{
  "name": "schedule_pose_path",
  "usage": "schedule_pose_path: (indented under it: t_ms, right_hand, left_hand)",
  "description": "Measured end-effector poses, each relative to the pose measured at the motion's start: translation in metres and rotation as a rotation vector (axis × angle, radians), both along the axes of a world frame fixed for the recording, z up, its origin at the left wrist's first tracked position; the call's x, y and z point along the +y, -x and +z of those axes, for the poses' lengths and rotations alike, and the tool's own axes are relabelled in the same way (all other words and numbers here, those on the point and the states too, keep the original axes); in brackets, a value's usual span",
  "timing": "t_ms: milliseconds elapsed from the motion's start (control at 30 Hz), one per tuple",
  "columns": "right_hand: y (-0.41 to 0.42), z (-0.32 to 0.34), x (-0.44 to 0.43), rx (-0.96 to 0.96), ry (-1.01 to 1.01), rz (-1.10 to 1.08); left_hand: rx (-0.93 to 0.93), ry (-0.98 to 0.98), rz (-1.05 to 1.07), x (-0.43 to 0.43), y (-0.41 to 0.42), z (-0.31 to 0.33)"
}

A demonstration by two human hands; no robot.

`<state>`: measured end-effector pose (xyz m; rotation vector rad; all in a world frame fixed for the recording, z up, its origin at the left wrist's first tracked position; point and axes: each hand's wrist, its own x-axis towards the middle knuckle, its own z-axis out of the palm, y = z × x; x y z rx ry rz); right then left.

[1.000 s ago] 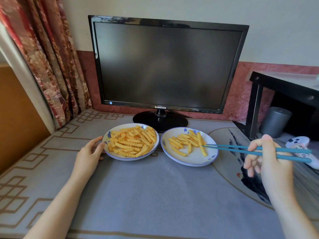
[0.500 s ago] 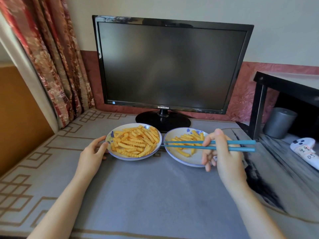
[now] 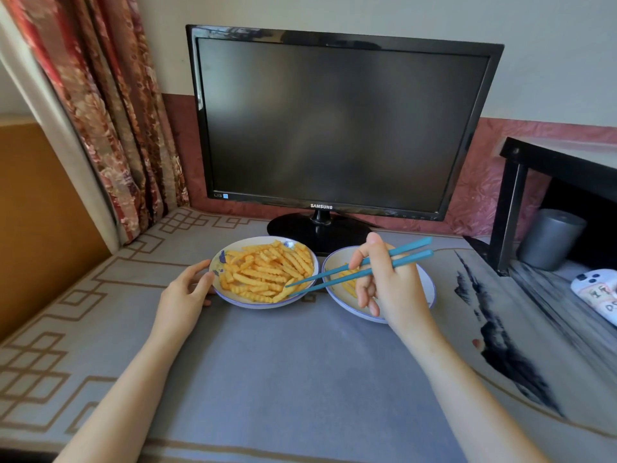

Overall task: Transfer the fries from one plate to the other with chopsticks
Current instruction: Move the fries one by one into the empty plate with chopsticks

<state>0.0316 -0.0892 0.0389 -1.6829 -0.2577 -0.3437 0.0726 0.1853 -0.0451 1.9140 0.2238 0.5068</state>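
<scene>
At frame centre, the right hand (image 3: pixel 389 289) grips blue chopsticks (image 3: pixel 350 269), tips among the fries (image 3: pixel 267 272) on the left plate (image 3: pixel 233 297); the left hand (image 3: pixel 185 297) rests open-fingered against its rim.

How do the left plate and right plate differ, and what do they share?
The left plate is heaped with fries; the right plate shows only a few. The left hand touches the left plate's rim; the right hand covers much of the right plate. The chopsticks' tips reach the left plate, their shafts crossing the right plate. Both are white with blue rims.
</scene>
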Motion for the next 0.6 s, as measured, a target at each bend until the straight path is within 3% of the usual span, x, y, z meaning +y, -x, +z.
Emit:
schedule_pose_path:
  t_ms: [267,600]
  right_hand:
    - [0.008,-0.004,-0.004,0.038,-0.196,-0.072]
    - [0.022,0.012,-0.057,-0.100,-0.221,-0.323]
  left_hand:
    - [-0.002,0.002,-0.003,0.001,-0.001,-0.002]
    - [-0.002,-0.018,0.010,0.000,-0.001,-0.001]
